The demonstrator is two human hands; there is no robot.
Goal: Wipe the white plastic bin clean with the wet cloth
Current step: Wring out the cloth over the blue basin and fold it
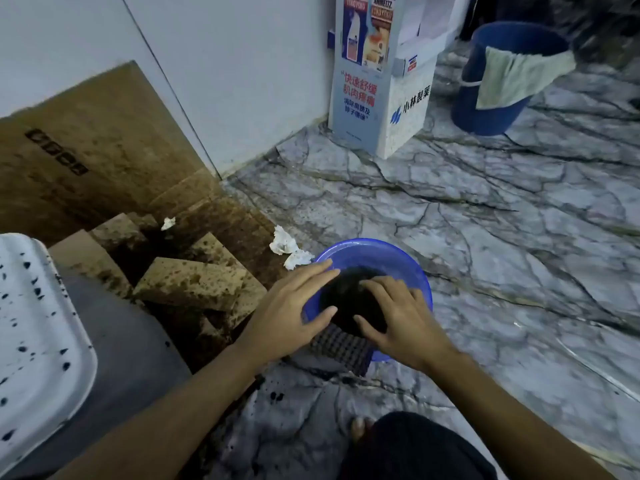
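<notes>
The white plastic bin (34,327) lies at the left edge, its surface speckled with dark spots. A small blue basin (374,254) sits on the marble floor in front of me. A dark wet cloth (349,299) fills the basin, and its checkered end hangs over the near rim. My left hand (291,313) rests over the basin's left rim with fingers spread, touching the cloth. My right hand (401,320) presses on the cloth from the right, fingers curled over it.
Stained cardboard pieces (194,282) lie left of the basin, a big sheet (90,147) leans on the wall. Crumpled white tissues (285,245) lie by the basin. A printed display box (377,74) and a blue bucket (498,77) with a draped cloth stand farther back.
</notes>
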